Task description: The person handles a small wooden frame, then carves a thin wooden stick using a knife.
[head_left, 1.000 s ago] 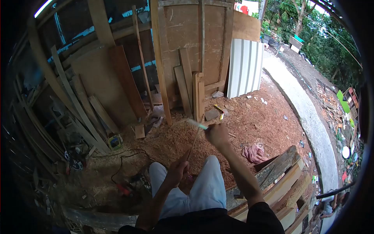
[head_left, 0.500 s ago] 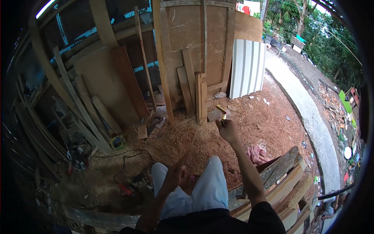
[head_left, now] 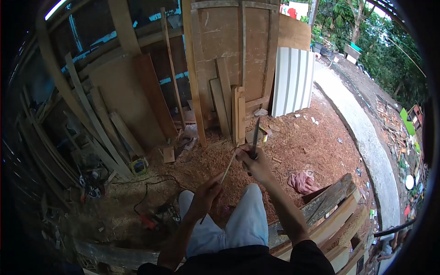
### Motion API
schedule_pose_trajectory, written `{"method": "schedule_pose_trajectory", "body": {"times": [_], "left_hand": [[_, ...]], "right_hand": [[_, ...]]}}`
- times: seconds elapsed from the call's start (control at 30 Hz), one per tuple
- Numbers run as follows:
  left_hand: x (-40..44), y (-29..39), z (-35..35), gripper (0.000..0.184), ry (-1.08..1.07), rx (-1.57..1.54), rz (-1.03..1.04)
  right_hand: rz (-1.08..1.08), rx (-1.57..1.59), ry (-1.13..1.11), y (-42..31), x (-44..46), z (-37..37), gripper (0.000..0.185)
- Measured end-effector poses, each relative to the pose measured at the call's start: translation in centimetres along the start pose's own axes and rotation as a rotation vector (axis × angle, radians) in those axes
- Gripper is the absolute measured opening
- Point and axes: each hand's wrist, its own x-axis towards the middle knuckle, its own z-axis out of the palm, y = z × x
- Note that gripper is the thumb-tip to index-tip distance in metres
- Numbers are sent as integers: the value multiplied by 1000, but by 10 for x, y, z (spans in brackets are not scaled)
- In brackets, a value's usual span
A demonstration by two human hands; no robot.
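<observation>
My left hand point(head_left: 206, 197) is closed around a thin wooden stick point(head_left: 228, 167) above my knees. The stick slants up and away, toward my right hand point(head_left: 255, 164). That hand grips a dark knife point(head_left: 256, 136), its blade pointing up and its lower end showing under the fist. My right fingertips meet the stick's far end; whether the blade touches the wood, I cannot tell. Beyond the knife, a small yellow object point(head_left: 265, 134) lies on the shavings.
Wood shavings point(head_left: 293, 153) cover the ground. Boards point(head_left: 222, 98) lean on the wall ahead, with more planks point(head_left: 110, 123) leftward. Stacked lumber point(head_left: 337, 215) and a pink cloth point(head_left: 303, 182) are at right. A cord point(head_left: 156, 178) and a red tool point(head_left: 147, 222) lie at left.
My right hand has come down and left, to the stick's far end, and the knife now shows plainly. My left hand has shifted slightly, still holding the stick.
</observation>
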Motion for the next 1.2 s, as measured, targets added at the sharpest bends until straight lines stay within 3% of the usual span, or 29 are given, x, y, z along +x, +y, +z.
{"method": "schedule_pose_trajectory", "body": {"times": [0.07, 0.13, 0.2, 0.37, 0.47, 0.63, 0.7, 0.77, 0.8, 0.87, 1.0, 1.07, 1.2], "left_hand": [[1, 8, 2, 42, -19, -70, -23], [4, 13, 4, 42, -47, -134, -43], [6, 14, 6, 45, -20, -395, -76], [6, 23, 15, 47, 2, -461, -124], [5, 18, 16, 46, -36, -325, -159], [1, 14, 19, 43, -27, -358, -140], [3, 13, 19, 43, -15, -343, -122], [11, 6, 14, 42, 32, -247, -23], [15, 5, 13, 42, 32, -250, -21], [18, 5, 11, 39, 66, -49, 21], [17, 6, 12, 36, 46, 52, 64], [12, 14, 15, 33, 81, -143, -73], [5, 11, 8, 33, -25, -294, -122]], "right_hand": [[-42, -84, 38, 4, -5, 7, 18], [-338, -469, 155, 16, -7, 8, 12], [-323, -617, 103, 6, -22, 14, 13], [-232, -982, -17, 14, -34, 25, 18], [-202, -1087, 46, 12, -23, 18, 16], [-192, -1139, 287, 12, 6, -8, 17], [-166, -1096, 258, 14, 5, -7, 16], [-212, -705, 179, 20, 3, -5, 24], [-213, -708, 177, 14, 3, -3, 24], [137, 126, 77, -5, -2, 1, 23], [51, 61, 33, -13, -1, 0, 20], [64, 157, 7, -16, 1, -2, 21], [61, 236, -23, -14, 4, -2, 21]]}}
